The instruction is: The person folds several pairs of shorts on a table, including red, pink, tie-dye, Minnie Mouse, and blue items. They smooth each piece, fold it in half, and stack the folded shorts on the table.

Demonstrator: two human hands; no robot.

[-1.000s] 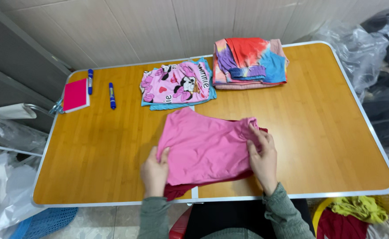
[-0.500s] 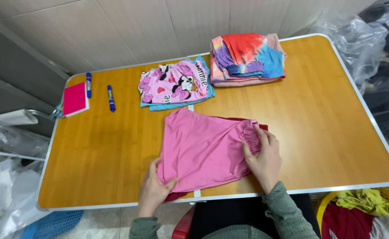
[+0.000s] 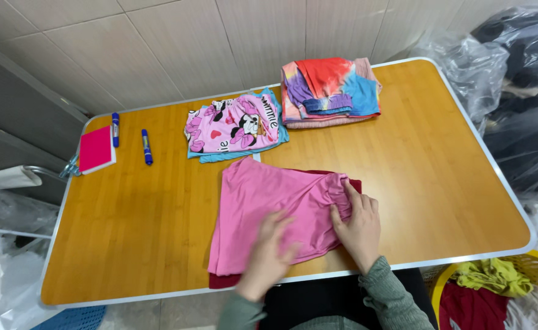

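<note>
While both hands press down on it, the pink garment lies low in the middle of the frame, on the wooden table and over a dark red garment that peeks out at its lower edge. The left hand rests flat with fingers spread — blurred, gripping nothing that I can see. The right hand lies at the cloth's right edge, fingers together and slightly curled on the bunched fabric. Above sit a cartoon-print stack and a tie-dye stack — at upper left, a pink notebook and two blue markers.
</note>
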